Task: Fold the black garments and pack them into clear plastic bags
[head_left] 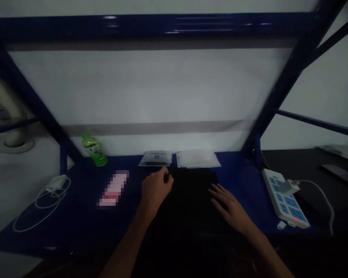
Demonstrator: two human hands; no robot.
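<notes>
A very dark, flat black cloth (188, 200) lies on the blue table in front of me; its folds are lost in the dim light. My left hand (156, 187) is closed at the cloth's far left corner, thumb and forefinger curled onto it. On the right edge of the cloth, my right hand (229, 206) rests flat with its fingers stretched out. Just beyond the cloth lie two packets: a clear plastic one (156, 158) with a round dark mark, and a whiter stack of plastic bags (197, 158).
A green drink bottle (95, 150) stands at the back left, near a blurred pink object (114, 189). Farther left is a white charger with its coiled cable (56, 183). A white power strip (285, 199) with a plugged-in adapter lies right. Blue frame bars (272, 100) rise behind.
</notes>
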